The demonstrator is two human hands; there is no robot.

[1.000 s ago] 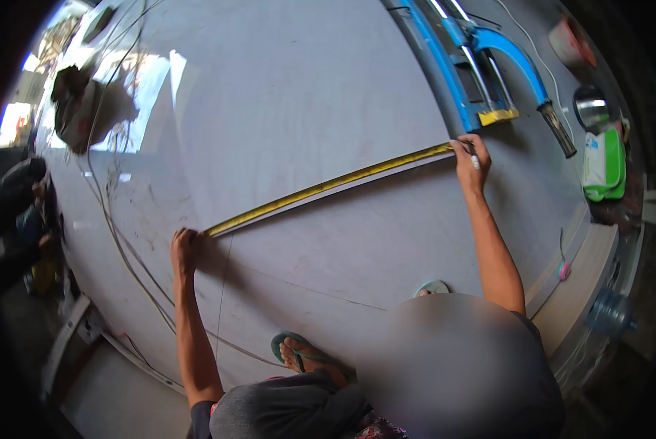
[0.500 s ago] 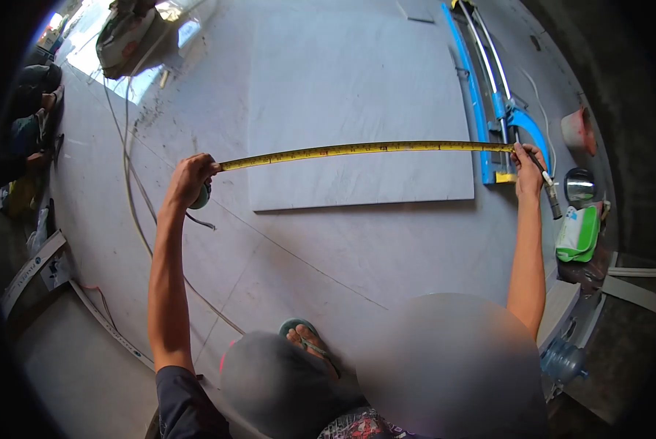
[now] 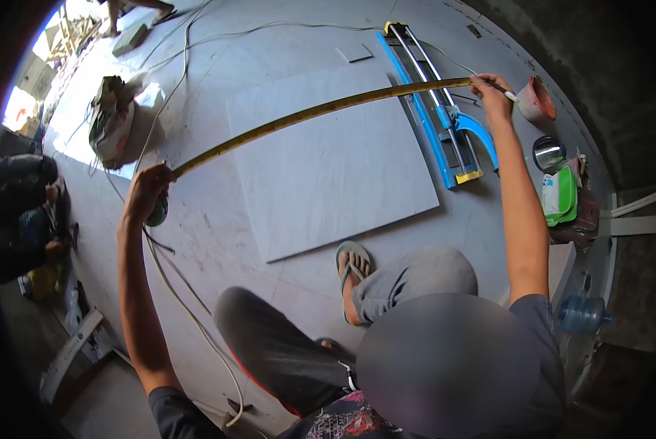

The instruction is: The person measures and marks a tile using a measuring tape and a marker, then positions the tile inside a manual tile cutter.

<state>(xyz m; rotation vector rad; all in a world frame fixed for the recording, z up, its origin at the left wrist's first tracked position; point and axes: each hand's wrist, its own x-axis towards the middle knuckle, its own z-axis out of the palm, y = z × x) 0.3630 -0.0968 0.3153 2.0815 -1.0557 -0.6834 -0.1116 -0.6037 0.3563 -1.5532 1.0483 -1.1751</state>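
A yellow tape measure blade (image 3: pixel 306 111) stretches between my two hands, above a large grey tile (image 3: pixel 335 168) lying on the floor. My left hand (image 3: pixel 147 192) is closed around the green tape measure case (image 3: pixel 157 212), left of the tile. At the far end of the blade, my right hand (image 3: pixel 493 96) pinches the tape. A slim dark stick with a whitish tip (image 3: pixel 511 96) also sticks out of that hand; its kind is unclear. Below the right part of the blade stands a blue manual tile cutter (image 3: pixel 429 132) with twin metal rails, beside the tile's right edge.
A crumpled sack (image 3: pixel 114 132) and long cables (image 3: pixel 185 62) lie at left. To the right are a reddish bucket (image 3: pixel 536 101), a green-and-white pack (image 3: pixel 560 194) and a blue water bottle (image 3: pixel 582 314). My sandalled foot (image 3: pixel 352 267) is near the tile. Other people sit at far left.
The view has turned and my legs show more. Both hands, still holding the tape, appear farther up and left in view, and the blade slants more. My foot is now close to the tile's near edge.
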